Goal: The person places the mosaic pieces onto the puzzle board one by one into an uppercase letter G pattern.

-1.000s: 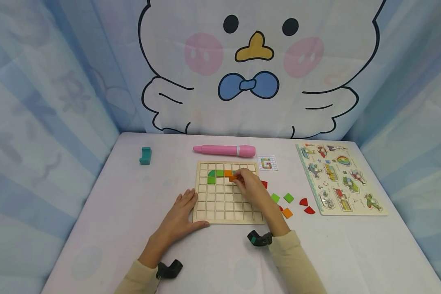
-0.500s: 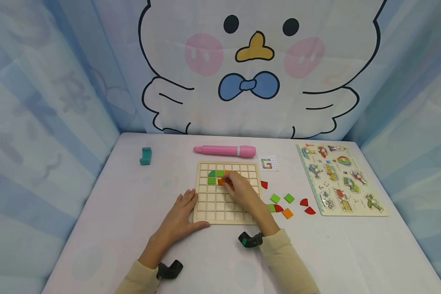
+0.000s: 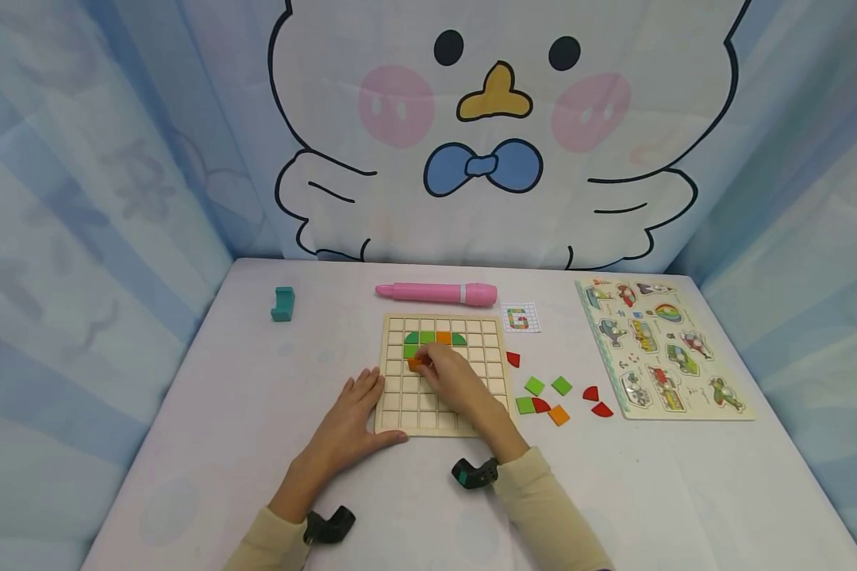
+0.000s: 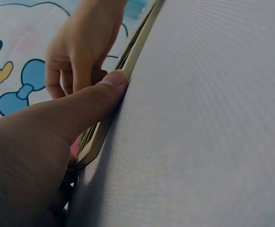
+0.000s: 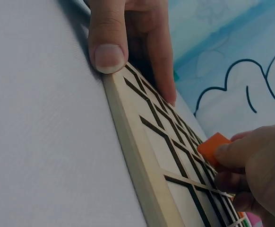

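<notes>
With my right hand (image 3: 453,379) I pinch a little orange block (image 3: 414,365), thumb on one side and fingers on the other. It is tipped over the wooden board (image 3: 428,412), just below a green square (image 3: 409,351) near the left side. I can't tell if it touches the board. I think the block is light and hard, so it won't squash or bend, and a soft pinch should be enough. It looks smooth, so it might slip if I only hold a corner. The best place to hold it is by two sides that face each other, with the bottom left free. My left hand (image 3: 353,412) lies at the board's near left corner, fingers straight, thumb stretched out on the near edge. The board looks flat and stiff, and maybe light enough to slide, so its edge is a good place to hold.
</notes>
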`<state>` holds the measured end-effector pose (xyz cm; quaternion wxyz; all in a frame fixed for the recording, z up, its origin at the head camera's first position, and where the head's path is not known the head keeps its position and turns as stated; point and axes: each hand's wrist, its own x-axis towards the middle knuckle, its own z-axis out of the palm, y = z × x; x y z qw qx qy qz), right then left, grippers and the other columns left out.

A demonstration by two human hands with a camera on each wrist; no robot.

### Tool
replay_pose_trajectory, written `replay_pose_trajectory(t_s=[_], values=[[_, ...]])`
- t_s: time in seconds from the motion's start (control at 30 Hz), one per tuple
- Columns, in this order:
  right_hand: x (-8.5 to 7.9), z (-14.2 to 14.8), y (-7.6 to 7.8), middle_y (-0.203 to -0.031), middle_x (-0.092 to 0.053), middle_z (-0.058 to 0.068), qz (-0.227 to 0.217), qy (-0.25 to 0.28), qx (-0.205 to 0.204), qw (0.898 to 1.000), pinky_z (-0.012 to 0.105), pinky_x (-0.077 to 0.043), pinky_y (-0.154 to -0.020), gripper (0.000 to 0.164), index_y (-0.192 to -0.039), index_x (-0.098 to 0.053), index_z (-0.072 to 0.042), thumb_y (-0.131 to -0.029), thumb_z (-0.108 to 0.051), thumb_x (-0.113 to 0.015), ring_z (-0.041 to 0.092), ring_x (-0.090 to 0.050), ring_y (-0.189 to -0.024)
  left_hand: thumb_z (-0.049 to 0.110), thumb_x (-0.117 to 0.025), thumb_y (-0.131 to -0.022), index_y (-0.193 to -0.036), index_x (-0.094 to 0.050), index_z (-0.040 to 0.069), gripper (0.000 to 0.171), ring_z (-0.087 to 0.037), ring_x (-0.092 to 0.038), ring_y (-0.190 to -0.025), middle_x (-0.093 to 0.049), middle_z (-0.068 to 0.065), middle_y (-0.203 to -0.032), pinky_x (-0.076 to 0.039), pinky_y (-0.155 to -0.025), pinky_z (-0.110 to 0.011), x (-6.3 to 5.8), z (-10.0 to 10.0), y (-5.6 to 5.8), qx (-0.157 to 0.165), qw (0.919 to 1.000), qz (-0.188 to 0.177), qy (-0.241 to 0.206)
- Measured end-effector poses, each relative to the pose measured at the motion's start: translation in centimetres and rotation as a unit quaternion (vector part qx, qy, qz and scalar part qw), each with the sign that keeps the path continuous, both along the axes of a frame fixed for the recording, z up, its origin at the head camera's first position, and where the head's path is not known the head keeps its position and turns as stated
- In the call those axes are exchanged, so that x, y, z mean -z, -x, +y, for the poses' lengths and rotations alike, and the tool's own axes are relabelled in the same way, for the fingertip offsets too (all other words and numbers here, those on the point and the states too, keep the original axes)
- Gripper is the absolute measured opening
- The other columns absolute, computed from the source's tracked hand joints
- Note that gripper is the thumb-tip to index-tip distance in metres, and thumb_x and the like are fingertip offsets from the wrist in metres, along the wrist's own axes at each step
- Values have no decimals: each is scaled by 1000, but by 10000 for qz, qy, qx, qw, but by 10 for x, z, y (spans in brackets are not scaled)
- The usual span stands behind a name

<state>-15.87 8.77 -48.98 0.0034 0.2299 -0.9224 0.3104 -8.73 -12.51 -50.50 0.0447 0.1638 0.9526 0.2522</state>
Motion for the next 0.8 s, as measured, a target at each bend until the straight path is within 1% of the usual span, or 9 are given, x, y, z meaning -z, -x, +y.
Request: replay_pose_trajectory(t_s=[0.2,0.43,0.5,0.63,0.8], values=[[4,-3,0,-106,-67,5,88,11,-9,10000,31,-57,-81,17,-115,-64,-7,-100,-15,-63,13,-60,-88,65,-73,-80,-152,-37,-2,105,-32,-25,-154,-34,-16,-162,-21,-128,-50,0,-1,0,4,10000,-3,-56],[7,-4,-2,-113,-66,5,214,-79,-46,9997,33,-58,-90,20,-118,-64,-7,-100,-17,-62,15,-63,-98,64,-73,-80,-153,-36,-2,105,-31,-25,-154,-34,-16,-162,-20,-128,-50,-1,-1,0,12,10000,-50,-31],[7,-4,-2,-113,-65,5,229,-149,-52,9996,32,-58,-91,21,-118,-65,-8,-101,-18,-62,15,-63,-98,65,-73,-80,-152,-36,-2,105,-31,-25,-154,-34,-16,-162,-20,-128,-50,0,-1,0,5,10000,-46,-15],[7,-4,-4,-111,-64,3,282,-245,-35,9993,31,-58,-88,23,-120,-67,-8,-101,-20,-61,13,-62,-94,65,-73,-80,-152,-37,-2,105,-31,-25,-154,-35,-15,-162,-20,-128,-50,0,0,0,-12,10000,-48,-1],[8,-5,-4,-106,-61,3,332,-329,-34,9989,29,-57,-81,27,-122,-70,-7,-101,-20,-61,11,-58,-88,64,-73,-80,-153,-36,-2,105,-32,-25,-154,-34,-16,-162,-20,-128,-50,-1,0,0,1,10000,-41,-18]])
